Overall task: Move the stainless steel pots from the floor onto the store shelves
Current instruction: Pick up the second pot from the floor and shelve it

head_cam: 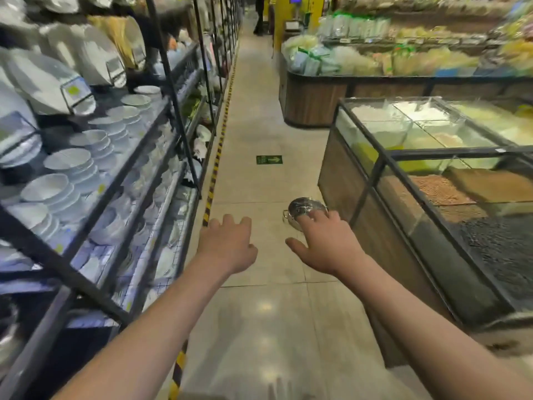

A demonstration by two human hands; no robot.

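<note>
One stainless steel pot [302,209] with small side handles stands on the tiled floor beside the corner of a glass-topped bin. My right hand [323,243] is stretched out in front of it, fingers spread, and its fingertips overlap the pot's near rim; whether they touch it is unclear. My left hand [227,243] reaches forward over bare floor to the left of the pot, fingers apart and holding nothing. The store shelves [161,111] of black metal run along the left, loaded with white bowls and plates.
Glass-covered bulk bins [383,157] with grains flank the aisle on the right. A yellow-black tape line [215,174] runs along the foot of the shelves. A green arrow sticker [269,159] lies on the floor farther on. A person stands far down the aisle [259,15].
</note>
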